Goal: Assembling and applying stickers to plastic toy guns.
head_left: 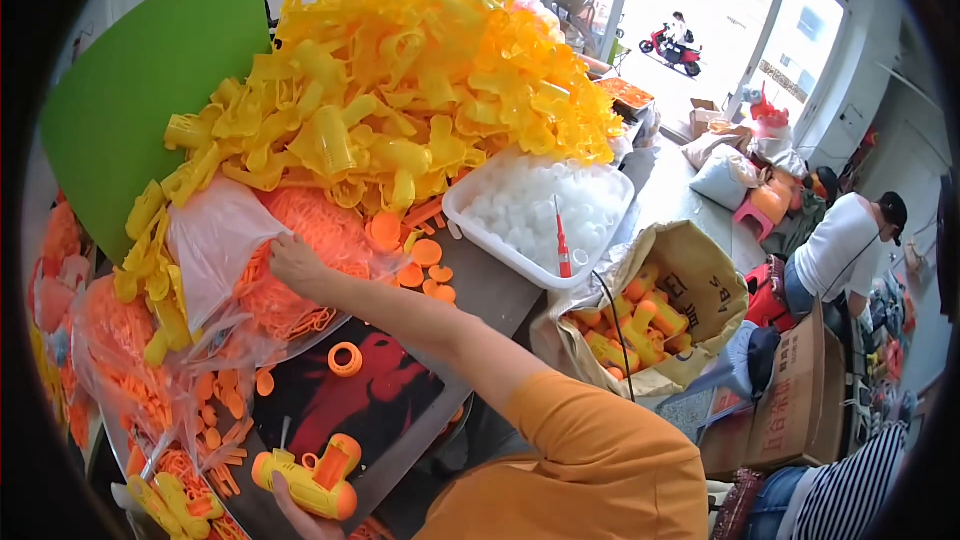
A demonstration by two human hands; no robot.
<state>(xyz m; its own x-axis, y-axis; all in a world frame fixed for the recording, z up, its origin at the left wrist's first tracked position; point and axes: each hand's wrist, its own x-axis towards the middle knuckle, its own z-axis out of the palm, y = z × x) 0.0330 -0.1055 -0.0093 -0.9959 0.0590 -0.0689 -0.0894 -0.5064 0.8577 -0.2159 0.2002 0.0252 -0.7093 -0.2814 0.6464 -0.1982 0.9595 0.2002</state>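
Observation:
Low in the view, my left hand [290, 512] is wrapped round a yellow-and-orange plastic toy gun [312, 477], holding it above the table edge. My right arm reaches far across to the left. At its end, my right hand [296, 266] is closed at the edge of a clear plastic bag [215, 245], its fingertips partly hidden. Orange plastic strips [300, 215] fill the bag beside that hand. An orange ring [345, 359] lies on a dark mat [375, 390] with a red pattern, between my hands.
A big heap of yellow plastic parts [400, 90] covers the table's far side, against a green board [150, 90]. A white tub [480, 230] of translucent pieces holds a red screwdriver [563, 252]. A sack [700, 285] of toy parts stands right. Two people [835, 250] are further right.

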